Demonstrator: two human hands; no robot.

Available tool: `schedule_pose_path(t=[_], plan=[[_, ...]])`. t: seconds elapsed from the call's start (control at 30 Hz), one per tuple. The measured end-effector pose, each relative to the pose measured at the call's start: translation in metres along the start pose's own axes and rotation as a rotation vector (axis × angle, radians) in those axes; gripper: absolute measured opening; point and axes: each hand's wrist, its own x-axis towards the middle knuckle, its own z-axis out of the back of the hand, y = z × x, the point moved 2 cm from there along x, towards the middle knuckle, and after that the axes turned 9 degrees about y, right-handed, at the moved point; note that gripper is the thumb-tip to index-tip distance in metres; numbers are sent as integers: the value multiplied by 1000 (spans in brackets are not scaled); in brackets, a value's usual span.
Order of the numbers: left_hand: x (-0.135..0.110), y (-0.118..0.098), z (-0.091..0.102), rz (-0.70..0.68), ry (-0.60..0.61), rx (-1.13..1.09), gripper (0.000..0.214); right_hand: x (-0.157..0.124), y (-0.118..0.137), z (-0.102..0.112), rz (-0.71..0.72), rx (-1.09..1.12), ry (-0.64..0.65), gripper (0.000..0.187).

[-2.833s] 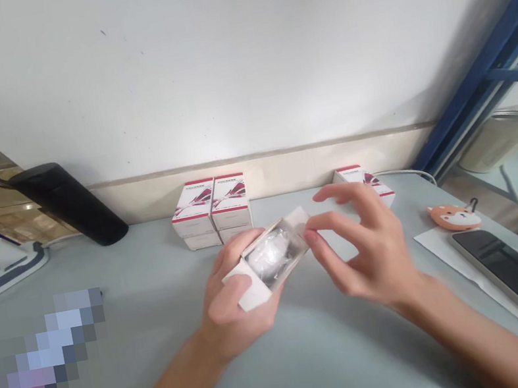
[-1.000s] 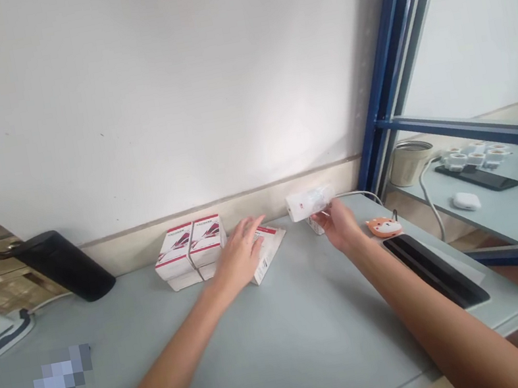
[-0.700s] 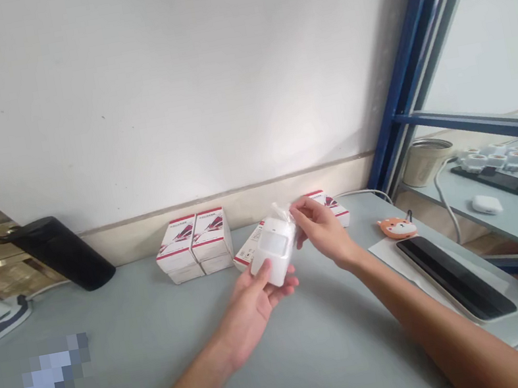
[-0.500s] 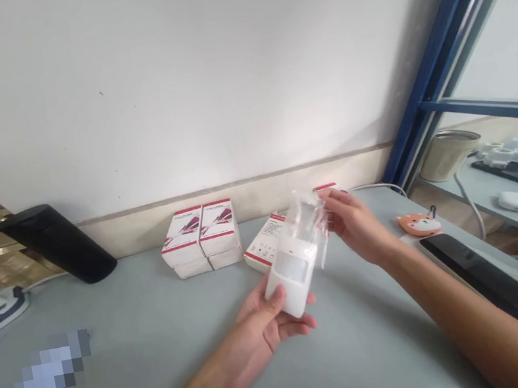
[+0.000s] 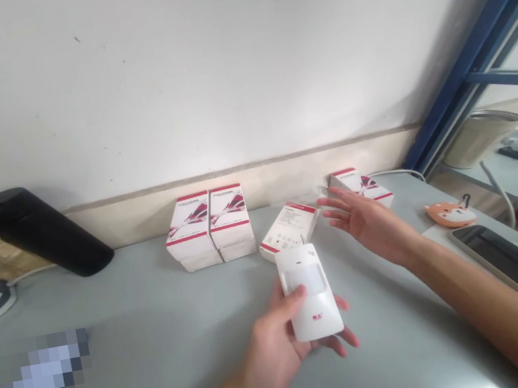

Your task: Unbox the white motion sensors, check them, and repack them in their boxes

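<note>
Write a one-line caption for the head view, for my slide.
The left hand holds a white sensor above the table; the open right hand hovers beside small boxes at the wall.

Sensor (image 5: pixel 309 292): plain white, paler frosted window up top, small red mark low on face, perhaps logo, too blurred to read. Stacked boxes (image 5: pixel 209 226): white, red bands, red-grey swoosh print. Flat box (image 5: pixel 288 229): white, red end stripes, tiny dark print. Table (image 5: pixel 136 323): pale grey-blue. Cylinder (image 5: pixel 29 228): matt black. Charm (image 5: pixel 450 212): orange and cream. Window frame (image 5: pixel 475 55): deep blue
</note>
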Motion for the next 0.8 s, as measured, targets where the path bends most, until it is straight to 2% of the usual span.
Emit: schedule_pose_path(t=[0.1, 0.17, 0.23, 0.33, 0.4, 0.5, 0.63, 0.8], plan=[[2, -1, -2, -5, 22, -43, 58, 0, 3, 0, 87, -170, -75, 47], [3, -2, -2, -5, 39, -61, 59, -4, 6, -2, 182, -365, -121, 44], [3, -3, -2, -4, 35, -65, 57, -10, 9, -10, 227, -478, -17, 36], [2, -3, -1, 1, -18, -37, 54, -22, 8, -29, 121, -463, 338, 45], [1, -3, -1, -2, -51, -5, 54, -31, 6, -39, 6, -405, 456, 48], [0, -2, -3, -11, -45, 24, 53, -37, 1, -47, -114, -285, 454, 43], [-2, 1, -8, -15, -6, 55, 51, -35, -4, -44, -229, -199, 512, 41], [-4, -1, -6, -43, -13, 67, 46, -34, -5, -43, -239, -171, 532, 47]])
